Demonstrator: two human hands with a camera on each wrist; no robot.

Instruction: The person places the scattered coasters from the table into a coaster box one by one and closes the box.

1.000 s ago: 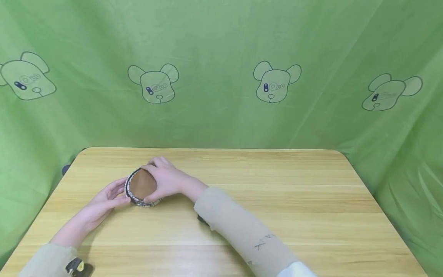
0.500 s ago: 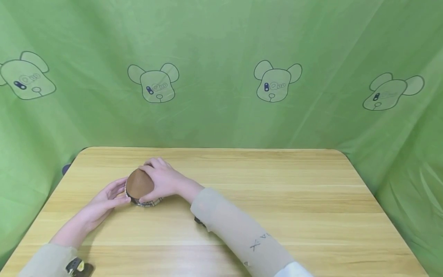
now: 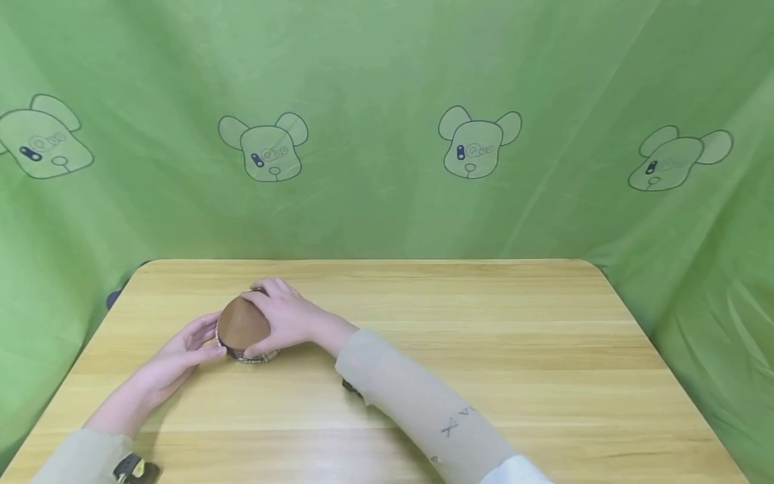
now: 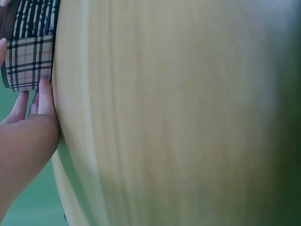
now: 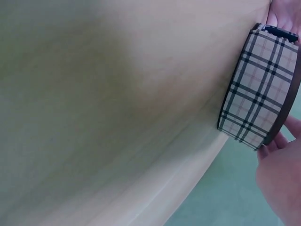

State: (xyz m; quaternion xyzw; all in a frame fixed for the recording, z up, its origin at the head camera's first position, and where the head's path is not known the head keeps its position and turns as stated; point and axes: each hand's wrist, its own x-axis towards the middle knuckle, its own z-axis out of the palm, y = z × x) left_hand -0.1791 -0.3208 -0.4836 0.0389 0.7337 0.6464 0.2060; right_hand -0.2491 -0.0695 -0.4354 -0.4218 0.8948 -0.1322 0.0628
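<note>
A low round holder (image 5: pixel 256 89) in cream-and-black plaid stands on the table, left of the middle. A round brown disc (image 3: pixel 242 327), which looks like a coaster, lies over its top. Thumb and fingers of my right hand (image 3: pixel 289 314) span this disc and grip its edge from the right. My left hand (image 3: pixel 181 353) holds the holder's left side between thumb and fingers. In the left wrist view a gap in the plaid wall shows thin striped edges (image 4: pixel 34 19) stacked inside. The right palm hides part of the disc.
The wood-grain table (image 3: pixel 484 356) has rounded far corners. A green curtain (image 3: pixel 375 202) printed with bear heads hangs behind it and along both sides. A small dark device (image 3: pixel 136 468) sits at my left cuff.
The brown disc has shifted slightly left with my right hand and now covers the plaid rim that showed around it a second ago. My left hand has stayed in place.
</note>
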